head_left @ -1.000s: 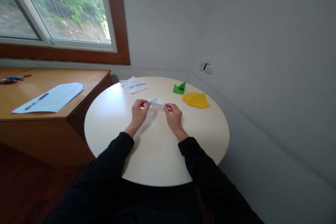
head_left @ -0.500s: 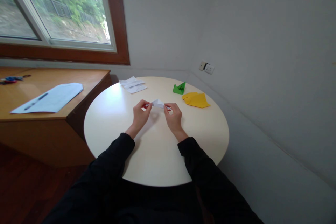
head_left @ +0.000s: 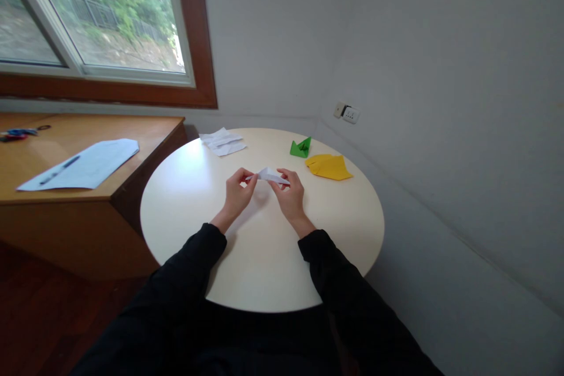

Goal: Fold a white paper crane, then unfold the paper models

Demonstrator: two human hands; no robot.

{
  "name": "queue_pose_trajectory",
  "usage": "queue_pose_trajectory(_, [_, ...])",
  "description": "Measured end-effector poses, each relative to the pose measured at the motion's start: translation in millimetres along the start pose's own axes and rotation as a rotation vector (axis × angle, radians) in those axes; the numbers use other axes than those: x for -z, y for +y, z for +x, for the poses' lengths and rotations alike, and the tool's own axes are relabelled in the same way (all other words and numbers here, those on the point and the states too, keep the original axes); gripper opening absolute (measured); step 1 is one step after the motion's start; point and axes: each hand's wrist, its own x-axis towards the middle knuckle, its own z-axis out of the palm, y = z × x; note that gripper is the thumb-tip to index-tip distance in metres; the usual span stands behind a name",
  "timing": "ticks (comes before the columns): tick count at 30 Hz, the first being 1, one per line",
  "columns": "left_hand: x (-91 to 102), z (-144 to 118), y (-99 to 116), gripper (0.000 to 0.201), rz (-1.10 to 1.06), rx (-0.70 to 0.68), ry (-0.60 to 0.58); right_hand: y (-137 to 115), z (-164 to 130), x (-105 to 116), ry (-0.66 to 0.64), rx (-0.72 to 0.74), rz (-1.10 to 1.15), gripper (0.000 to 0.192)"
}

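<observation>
Both my hands hold a small folded white paper just above the round cream table. My left hand pinches its left tip between thumb and fingers. My right hand grips its right end, fingers curled over the fold. The paper is narrow and pointed, tilted slightly, with its underside hidden. Black sleeves cover both my forearms.
A green folded paper shape and a yellow folded paper lie at the table's far right. Crumpled white sheets sit at the far edge. A wooden desk on the left carries a pale sheet with a pen.
The white paper has been pressed narrower and flatter between my hands, and my right hand has shifted a little left along it. Both hands stay in the same spot.
</observation>
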Motion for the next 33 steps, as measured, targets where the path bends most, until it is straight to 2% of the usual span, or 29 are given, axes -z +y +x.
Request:
queue_pose_trajectory(7, [3.4,2.6,-0.2,0.008,0.095,-0.123,-0.004,-0.6,-0.1,-1.0,0.000,-0.021,0.028,0.011])
queue_pose_trajectory(10, [1.9,3.0,-6.9,0.006,0.056,-0.106,-0.029,0.0,-0.2,-1.4,0.001,-0.021,0.041,0.010])
queue_pose_trajectory(14, [-3.7,0.9,-18.2,0.021,-0.034,-0.029,-0.105,0.1,-0.6,-1.3,0.007,-0.023,0.030,0.008])
queue_pose_trajectory(17, [-6.3,-0.4,-22.4,0.026,-0.049,-0.041,-0.152,0.1,-0.6,-1.2,0.012,-0.005,0.024,0.007])
queue_pose_trajectory(23, [-3.3,0.7,-23.6,0.031,0.125,-0.083,-0.118,-0.6,0.2,-0.8,0.015,0.058,-0.006,0.007])
queue_pose_trajectory(28, [-4.4,-1.5,-30.8,0.052,0.127,0.067,-0.150,0.2,-0.2,-0.7,0.000,0.061,-0.019,0.010])
queue_pose_trajectory(33, [-6.5,-4.1,-39.6,0.058,0.034,0.166,-0.243,1.6,-1.4,-1.7,-0.012,0.086,-0.018,0.008])
